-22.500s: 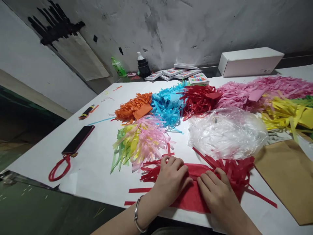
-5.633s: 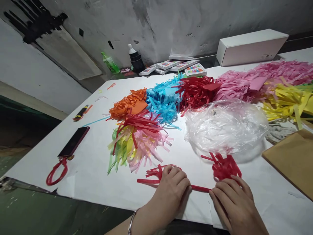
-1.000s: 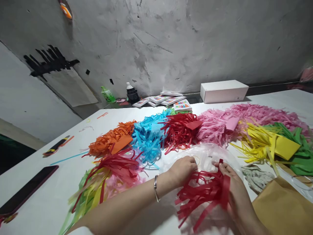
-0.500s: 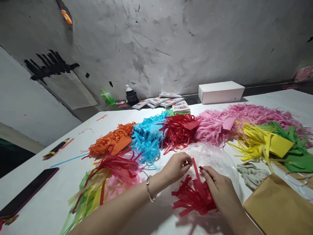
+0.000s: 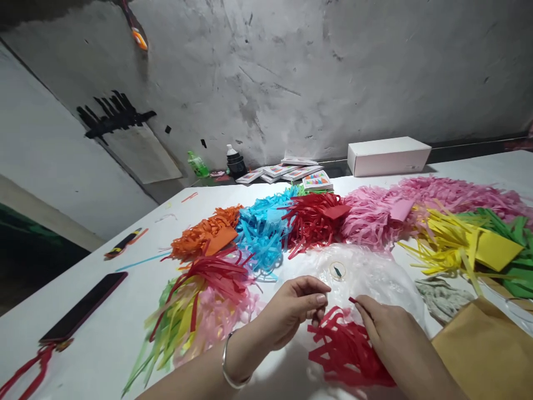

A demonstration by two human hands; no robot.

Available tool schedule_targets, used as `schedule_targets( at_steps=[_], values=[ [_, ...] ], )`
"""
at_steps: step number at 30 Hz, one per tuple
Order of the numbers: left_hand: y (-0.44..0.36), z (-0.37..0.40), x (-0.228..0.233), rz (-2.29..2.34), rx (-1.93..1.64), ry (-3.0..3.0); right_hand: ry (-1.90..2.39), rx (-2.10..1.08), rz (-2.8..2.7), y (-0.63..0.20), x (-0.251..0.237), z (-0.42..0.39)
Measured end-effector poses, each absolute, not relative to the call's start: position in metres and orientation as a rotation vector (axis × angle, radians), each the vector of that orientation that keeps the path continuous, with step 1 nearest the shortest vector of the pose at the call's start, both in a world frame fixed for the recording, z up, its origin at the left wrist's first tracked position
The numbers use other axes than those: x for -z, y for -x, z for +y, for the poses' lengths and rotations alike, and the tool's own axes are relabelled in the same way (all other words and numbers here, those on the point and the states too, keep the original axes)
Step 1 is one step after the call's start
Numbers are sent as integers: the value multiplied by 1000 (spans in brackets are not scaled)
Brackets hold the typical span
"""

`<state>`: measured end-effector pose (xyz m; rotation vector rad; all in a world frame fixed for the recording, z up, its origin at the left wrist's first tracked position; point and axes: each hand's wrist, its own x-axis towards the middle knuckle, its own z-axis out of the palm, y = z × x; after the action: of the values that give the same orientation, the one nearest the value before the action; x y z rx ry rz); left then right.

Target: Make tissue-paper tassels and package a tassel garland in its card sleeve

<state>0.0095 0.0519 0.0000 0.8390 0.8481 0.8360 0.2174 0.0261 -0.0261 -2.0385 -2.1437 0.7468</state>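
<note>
Red paper fringe (image 5: 347,350) sits pinched, seemingly, beneath right hand (image 5: 385,328); left hand (image 5: 291,311) curled just beside.

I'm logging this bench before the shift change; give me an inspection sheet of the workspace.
Surface: white table, paper-covered.
Job's things: red fringed paper at both hands, lying against the clear plastic bag.
Clutter: fringe piles in orange, blue, red, pink, yellow, green; phone; brown envelope.
Hands: left hand pinches at the red strips; right hand rests on them.
Cables: nothing seen; a red strap by the phone.
Surroundings: scuffed grey wall, white box.
</note>
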Motion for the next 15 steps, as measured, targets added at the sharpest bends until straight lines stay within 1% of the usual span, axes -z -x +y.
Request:
schedule_targets(
  at_steps=[3, 7, 12, 15],
  values=[
    [-10, 48, -2, 847, -851, -817, 2077, -747, -2172, -219, 21, 26],
    [-12, 45, -1, 891, -851, -880, 2108, -631, -2162, -222, 21, 31],
    [-14, 42, 3, 898, -803, -940, 2124, -581, -2117, -225, 28, 39],
    [-31, 38, -2, 879, -839, -952, 2081, -584, -2088, -221, 37, 39]
  ],
)
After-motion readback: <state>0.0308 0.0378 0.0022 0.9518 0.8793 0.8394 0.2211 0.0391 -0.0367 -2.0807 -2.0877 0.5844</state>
